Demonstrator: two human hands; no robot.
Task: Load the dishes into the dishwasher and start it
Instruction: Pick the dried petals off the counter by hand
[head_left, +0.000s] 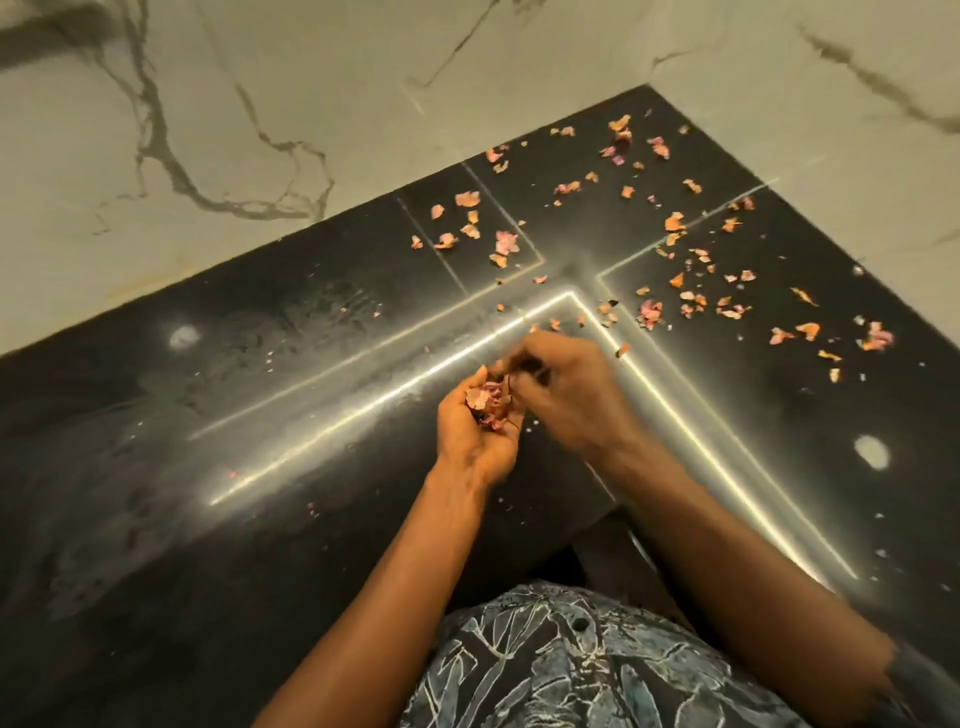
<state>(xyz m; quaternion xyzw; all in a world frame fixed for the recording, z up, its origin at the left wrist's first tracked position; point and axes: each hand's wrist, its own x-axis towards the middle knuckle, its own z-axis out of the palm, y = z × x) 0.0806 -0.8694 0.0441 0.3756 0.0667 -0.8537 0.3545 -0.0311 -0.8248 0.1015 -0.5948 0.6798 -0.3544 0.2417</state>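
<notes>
Dishes, dishwasher: neither in view. No rack, door or control panel anywhere in the frame, so which way the load lies from the hands, and any long axis, cannot be told from here.

What the hands hold instead:
- Left hand (475, 431), palm up and cupped, fingers curled round a small heap of gathered petals (491, 400), pink and orange.
- Right hand (566, 389) just at 3 o'clock of the left, fingertips reaching over the cupped palm. Blurred by motion; I cannot tell whether it pinches a petal or is empty.

Outward:
- Loose petals (506, 241) strewn over the black polished surface (260, 415), running from 12 round to 3 o'clock of the hands. The right hand is the nearer to most of them.
- A bright L-shaped line of light (415, 384) runs across the black surface, passing under the hands.
- White veined marble (260, 104) borders the black at 10 to 1 o'clock.
- Patterned shirt (571, 665) at 6 o'clock.

Writing, brands, labels: none to read.

Judgement: loading has not begun here. The person would have to turn elsewhere to find the dishes.
</notes>
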